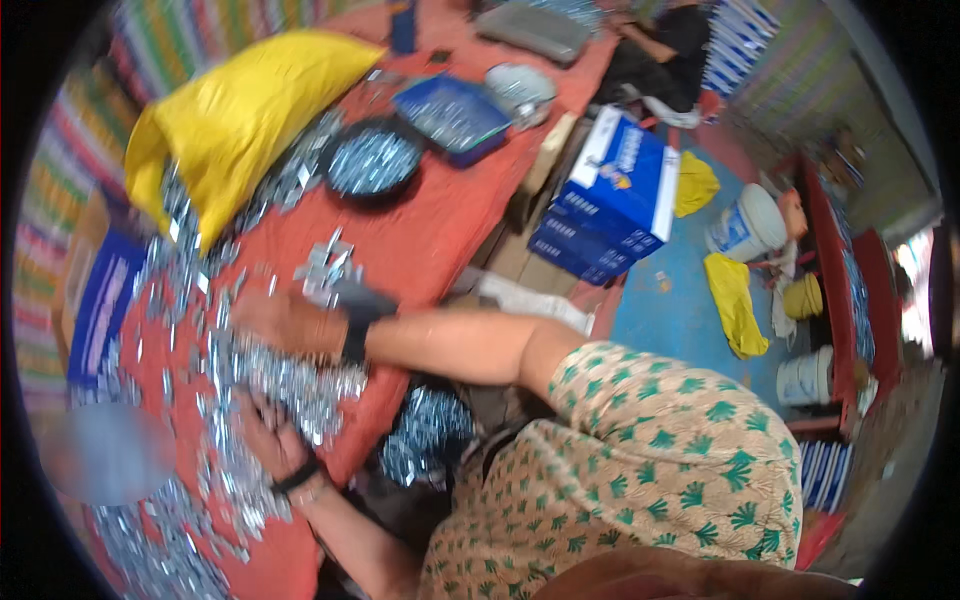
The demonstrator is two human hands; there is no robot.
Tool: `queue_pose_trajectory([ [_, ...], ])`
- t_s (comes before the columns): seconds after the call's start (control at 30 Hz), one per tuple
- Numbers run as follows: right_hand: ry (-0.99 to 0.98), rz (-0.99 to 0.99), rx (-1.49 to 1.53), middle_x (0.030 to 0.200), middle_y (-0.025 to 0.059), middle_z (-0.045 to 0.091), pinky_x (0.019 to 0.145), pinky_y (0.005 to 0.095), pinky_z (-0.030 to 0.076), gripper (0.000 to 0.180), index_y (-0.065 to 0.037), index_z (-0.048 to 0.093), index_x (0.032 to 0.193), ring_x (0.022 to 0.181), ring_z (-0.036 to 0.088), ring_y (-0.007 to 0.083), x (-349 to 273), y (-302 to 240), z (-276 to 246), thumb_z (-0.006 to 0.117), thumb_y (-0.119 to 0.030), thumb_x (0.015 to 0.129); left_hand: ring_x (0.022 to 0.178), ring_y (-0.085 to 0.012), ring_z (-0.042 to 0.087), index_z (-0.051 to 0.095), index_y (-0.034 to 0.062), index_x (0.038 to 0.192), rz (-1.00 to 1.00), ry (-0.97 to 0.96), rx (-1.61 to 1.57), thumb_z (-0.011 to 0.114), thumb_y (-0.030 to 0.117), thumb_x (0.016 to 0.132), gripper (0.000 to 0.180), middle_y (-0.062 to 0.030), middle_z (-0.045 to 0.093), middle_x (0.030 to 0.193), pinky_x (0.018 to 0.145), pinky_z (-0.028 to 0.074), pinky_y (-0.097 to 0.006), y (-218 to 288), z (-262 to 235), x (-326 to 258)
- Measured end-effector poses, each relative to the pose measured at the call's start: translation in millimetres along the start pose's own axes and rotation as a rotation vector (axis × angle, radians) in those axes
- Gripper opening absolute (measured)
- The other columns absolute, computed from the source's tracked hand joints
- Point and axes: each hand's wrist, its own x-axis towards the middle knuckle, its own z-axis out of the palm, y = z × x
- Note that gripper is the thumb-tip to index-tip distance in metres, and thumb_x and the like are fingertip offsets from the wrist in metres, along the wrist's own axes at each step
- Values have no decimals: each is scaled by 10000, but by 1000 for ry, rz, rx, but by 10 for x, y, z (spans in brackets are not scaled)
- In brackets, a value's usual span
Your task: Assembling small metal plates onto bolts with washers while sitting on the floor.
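Observation:
A heap of small shiny metal pieces [290, 385] is spread over a red table [420, 230]. My right hand [285, 320], with a black watch on its wrist, lies on top of the heap near its far side. My left hand [262, 425], a dark band at its wrist, is dug into the pieces at the near side, and its fingers are hidden among them. The picture is blurred, so the grip of either hand is unclear. Below the table edge, by my lap, sits a dark container [425, 440] filled with the same pieces.
A yellow sack [240, 110], a black pan of metal pieces [372, 162] and a blue tray [450, 115] stand farther along the table. A blue carton [610, 195], white buckets [748, 225] and yellow bags [735, 300] are on the blue floor. Another person [665, 50] sits at the far end.

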Motion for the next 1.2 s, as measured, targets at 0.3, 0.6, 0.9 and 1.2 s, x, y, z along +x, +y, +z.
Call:
queue_pose_trajectory([
  [0.3,-338,159,21,812,129,657,684,339,503,147,-16,652,956,750,645,244,-20,501,-295,617,-107,846,498,-41,370,546,-18,1087,139,-61,-127,616,164,923,254,-7,493,687,425,268,-172,173,59,12],
  [0.6,-431,41,69,882,132,673,723,378,503,147,-25,676,935,804,642,301,34,254,180,629,-86,810,494,-56,404,565,-24,1042,183,-26,-112,668,171,888,269,-47,546,709,422,289,-173,174,-32,9],
  [0.9,-538,187,-203,784,149,635,660,460,485,211,-60,652,887,766,621,354,73,88,459,687,-235,776,482,-58,420,576,-20,1014,156,-59,-51,670,174,885,252,-56,583,710,410,284,-168,156,-4,30],
  [1.2,-461,114,-183,784,174,630,667,502,469,117,-34,636,830,780,617,377,65,130,467,599,-59,721,474,-48,414,581,-9,995,58,-40,73,668,176,888,231,-47,581,700,404,274,-164,59,68,6],
])
